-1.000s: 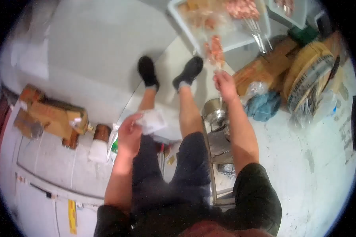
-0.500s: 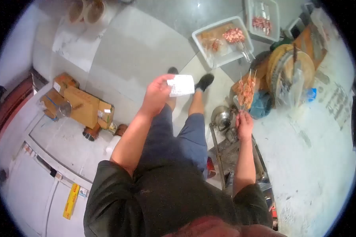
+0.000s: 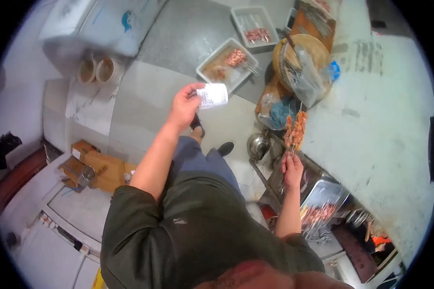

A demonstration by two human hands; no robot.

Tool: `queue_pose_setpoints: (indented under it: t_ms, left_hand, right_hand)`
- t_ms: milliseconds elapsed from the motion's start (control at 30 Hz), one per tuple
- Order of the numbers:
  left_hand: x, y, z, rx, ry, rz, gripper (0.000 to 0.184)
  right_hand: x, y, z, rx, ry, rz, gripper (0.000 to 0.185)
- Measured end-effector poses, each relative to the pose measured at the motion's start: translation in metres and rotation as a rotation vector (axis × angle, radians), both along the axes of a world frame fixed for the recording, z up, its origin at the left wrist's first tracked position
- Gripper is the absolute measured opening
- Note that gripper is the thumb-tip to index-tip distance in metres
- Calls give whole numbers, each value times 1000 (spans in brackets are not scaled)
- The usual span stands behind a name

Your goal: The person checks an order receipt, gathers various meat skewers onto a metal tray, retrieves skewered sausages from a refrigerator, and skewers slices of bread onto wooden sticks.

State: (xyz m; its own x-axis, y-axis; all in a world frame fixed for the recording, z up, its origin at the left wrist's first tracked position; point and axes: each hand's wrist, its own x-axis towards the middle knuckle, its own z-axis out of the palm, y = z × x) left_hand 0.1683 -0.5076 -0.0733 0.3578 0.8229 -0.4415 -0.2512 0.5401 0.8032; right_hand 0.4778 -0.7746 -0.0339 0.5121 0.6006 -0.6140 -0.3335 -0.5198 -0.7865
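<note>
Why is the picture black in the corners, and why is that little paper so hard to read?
Head view: the corners are dark and long edges look bent, probably from a very wide lens; head view: the paper slip in the left hand looks bright white, its print too small and soft to read.
</note>
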Motion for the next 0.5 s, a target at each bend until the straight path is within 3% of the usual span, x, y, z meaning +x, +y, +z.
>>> queue_pose_setpoints:
  t_ms: [167,500]
  left_hand:
    - [46,-49,48,94,-100,-77,33]
    - [125,-150,92,273,30,-281,34]
  right_hand:
    - [23,-90,39,89,-55,-88,15]
    - [49,-284,90,180,-270,-379,13]
